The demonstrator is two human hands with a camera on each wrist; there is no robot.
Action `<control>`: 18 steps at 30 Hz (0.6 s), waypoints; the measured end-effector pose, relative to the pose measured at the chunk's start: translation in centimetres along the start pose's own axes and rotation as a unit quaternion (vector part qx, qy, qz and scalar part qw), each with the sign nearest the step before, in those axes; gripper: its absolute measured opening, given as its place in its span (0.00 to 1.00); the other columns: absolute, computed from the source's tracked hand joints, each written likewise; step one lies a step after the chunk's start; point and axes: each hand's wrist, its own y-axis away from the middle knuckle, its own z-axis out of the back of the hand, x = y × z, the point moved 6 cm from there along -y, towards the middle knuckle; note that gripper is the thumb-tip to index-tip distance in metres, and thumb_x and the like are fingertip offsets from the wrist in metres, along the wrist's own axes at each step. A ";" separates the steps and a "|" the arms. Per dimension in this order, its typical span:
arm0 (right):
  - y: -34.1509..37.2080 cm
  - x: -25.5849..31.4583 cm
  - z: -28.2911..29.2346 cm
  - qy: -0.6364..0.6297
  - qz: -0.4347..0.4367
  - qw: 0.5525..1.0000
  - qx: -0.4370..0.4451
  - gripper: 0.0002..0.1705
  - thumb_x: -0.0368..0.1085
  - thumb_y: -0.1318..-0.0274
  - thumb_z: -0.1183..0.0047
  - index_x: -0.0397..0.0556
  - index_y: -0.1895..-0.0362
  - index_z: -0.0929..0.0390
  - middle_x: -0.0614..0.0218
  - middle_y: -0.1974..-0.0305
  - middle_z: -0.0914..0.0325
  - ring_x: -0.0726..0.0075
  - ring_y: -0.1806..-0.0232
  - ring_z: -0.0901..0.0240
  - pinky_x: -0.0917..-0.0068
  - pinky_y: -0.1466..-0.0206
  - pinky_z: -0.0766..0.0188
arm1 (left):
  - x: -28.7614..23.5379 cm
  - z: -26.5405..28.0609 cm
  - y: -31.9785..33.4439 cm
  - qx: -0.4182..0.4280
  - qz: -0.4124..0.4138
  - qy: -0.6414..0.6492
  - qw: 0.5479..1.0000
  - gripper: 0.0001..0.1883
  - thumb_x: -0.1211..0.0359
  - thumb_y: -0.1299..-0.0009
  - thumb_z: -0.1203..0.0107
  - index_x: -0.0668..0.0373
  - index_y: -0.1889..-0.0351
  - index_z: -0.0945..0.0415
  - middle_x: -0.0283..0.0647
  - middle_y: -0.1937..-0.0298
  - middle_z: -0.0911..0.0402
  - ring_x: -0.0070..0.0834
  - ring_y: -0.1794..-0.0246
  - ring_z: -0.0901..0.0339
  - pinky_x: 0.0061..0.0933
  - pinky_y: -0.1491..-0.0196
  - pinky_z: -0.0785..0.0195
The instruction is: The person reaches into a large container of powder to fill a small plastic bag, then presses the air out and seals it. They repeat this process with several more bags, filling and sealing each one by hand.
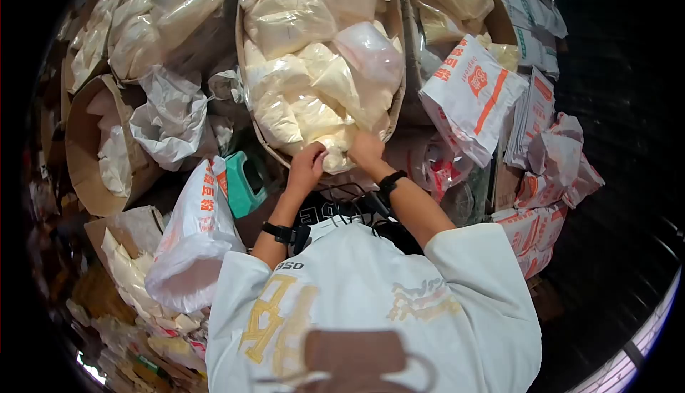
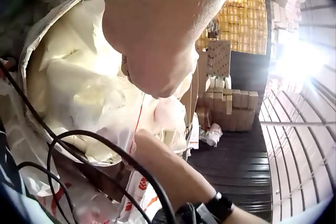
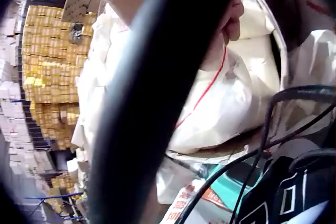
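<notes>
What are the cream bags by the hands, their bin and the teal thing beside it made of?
The cream bags look like thin, glossy plastic: they crease and flash highlights. The bin seems matt cardboard, judging by its dull brown, uneven rim. The teal thing is probably smooth, rigid plastic, given its crisp edges.

Open from above over the box (image 3: 283,56), though heaped with filled bags (image 1: 292,22) up to the far end. Blocked at the near rim by the left hand (image 1: 307,166) and right hand (image 1: 366,152), both gripping a bag (image 1: 334,154) close together. Hemmed in on the left by a crumpled bag (image 1: 171,118), a teal container (image 1: 245,184) and a white sack (image 1: 191,232). Obstructed on the right by a printed sack (image 1: 472,93). Crossed near the forearms by black cables (image 2: 107,143).
</notes>
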 end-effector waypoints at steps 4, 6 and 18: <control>-0.4 -0.7 -2.1 -0.013 0.020 1.000 0.012 0.14 0.41 0.55 0.40 0.46 0.65 0.17 0.51 0.66 0.18 0.43 0.58 0.20 0.55 0.56 0.24 | -0.6 -0.6 0.5 -0.024 -0.017 -0.051 0.998 0.05 0.71 0.32 0.47 0.63 0.62 0.26 0.53 0.70 0.23 0.50 0.69 0.23 0.38 0.65 0.31; -0.1 -1.2 -2.5 -0.058 0.069 0.995 0.037 0.15 0.42 0.55 0.39 0.46 0.65 0.19 0.52 0.67 0.19 0.43 0.60 0.21 0.54 0.58 0.26 | -0.4 0.0 0.8 -0.047 0.025 -0.061 0.997 0.05 0.71 0.31 0.46 0.62 0.61 0.26 0.52 0.71 0.23 0.51 0.70 0.23 0.40 0.67 0.32; -0.9 -2.0 1.4 -0.355 0.183 0.887 0.232 0.16 0.32 0.49 0.45 0.49 0.54 0.27 0.67 0.70 0.25 0.66 0.67 0.26 0.68 0.65 0.29 | 5.3 2.1 0.3 -0.025 0.125 0.072 0.989 0.06 0.70 0.27 0.49 0.62 0.59 0.24 0.39 0.75 0.22 0.26 0.80 0.27 0.27 0.73 0.32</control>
